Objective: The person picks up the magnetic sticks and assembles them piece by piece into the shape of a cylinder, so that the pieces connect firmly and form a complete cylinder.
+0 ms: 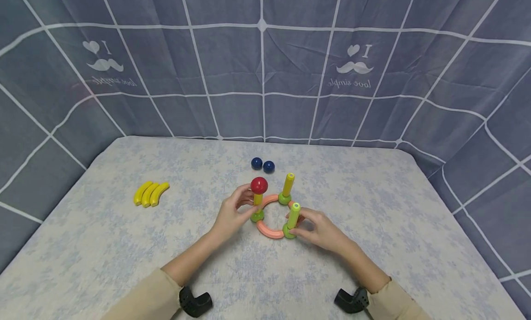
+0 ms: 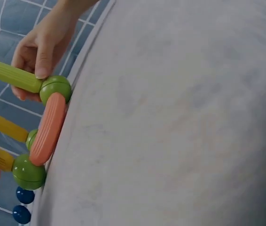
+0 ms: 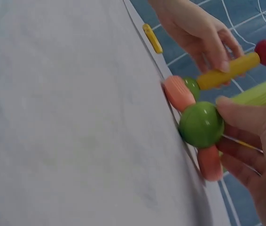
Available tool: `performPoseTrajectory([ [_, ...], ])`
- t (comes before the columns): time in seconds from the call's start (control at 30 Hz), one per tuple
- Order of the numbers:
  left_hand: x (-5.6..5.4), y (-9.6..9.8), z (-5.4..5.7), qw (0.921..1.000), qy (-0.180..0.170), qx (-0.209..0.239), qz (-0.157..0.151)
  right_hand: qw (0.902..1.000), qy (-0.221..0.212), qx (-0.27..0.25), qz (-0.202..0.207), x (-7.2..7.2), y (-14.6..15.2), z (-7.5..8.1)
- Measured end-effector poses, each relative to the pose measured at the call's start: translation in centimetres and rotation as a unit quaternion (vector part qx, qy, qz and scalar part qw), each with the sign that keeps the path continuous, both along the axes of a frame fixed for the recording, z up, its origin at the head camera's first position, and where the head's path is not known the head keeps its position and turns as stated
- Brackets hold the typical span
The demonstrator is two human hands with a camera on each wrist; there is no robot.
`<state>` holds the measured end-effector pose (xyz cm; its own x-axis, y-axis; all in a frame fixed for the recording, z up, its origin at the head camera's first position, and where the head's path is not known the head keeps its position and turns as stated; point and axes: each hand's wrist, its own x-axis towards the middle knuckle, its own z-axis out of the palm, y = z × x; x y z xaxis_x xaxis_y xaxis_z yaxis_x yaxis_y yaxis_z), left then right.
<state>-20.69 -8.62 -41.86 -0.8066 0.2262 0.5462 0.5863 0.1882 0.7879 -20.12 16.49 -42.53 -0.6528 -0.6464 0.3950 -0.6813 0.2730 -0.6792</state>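
A person's left hand (image 1: 230, 214) pinches a red-topped yellow post (image 1: 258, 200), the right hand (image 1: 322, 228) a green post (image 1: 294, 216), both standing on a coral ring (image 1: 270, 231) on the table (image 1: 265, 278). Fitting posts appears in hand; next likely calls for capping the green one with a blue ball (image 1: 268, 167).

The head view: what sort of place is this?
Probably a curtained-off recording corner; the wider room is hidden. Signs are the gridded curtain behind, a patterned table with toy pieces, and black wrist-worn devices.
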Motion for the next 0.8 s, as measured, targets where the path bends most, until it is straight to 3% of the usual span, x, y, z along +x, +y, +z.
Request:
performPoseTrajectory([
  [0.07, 0.3, 0.0, -0.4, 0.9993, -0.031, -0.018, 0.013, 0.9994, -0.023, 0.014, 0.020, -0.5, 0.4, 0.3],
  [0.17, 0.5, 0.1, -1.0, 0.9964, -0.063, -0.046, 0.034, 0.9962, -0.080, 0.030, 0.017, -1.4, 1.2, 1.0],
  [0.37, 1.0, 0.4, -1.6, 0.9899, -0.067, -0.088, 0.088, 0.9884, -0.132, 0.003, -0.076, -4.1, 1.1, 1.4],
  [0.43, 1.2, 0.5, -1.7, 0.9869, -0.068, -0.098, 0.109, 0.9861, -0.145, 0.013, -0.081, -4.8, 0.7, 1.3],
  [0.57, 1.4, 0.7, -1.8, 0.9820, -0.075, -0.108, 0.135, 0.9810, -0.182, 0.044, -0.050, -5.8, 0.0, 0.9],
  [0.8, 0.8, 1.0, -2.0, 0.9819, -0.054, -0.113, 0.142, 0.9850, -0.145, 0.052, -0.077, -6.0, -0.1, 0.3],
])
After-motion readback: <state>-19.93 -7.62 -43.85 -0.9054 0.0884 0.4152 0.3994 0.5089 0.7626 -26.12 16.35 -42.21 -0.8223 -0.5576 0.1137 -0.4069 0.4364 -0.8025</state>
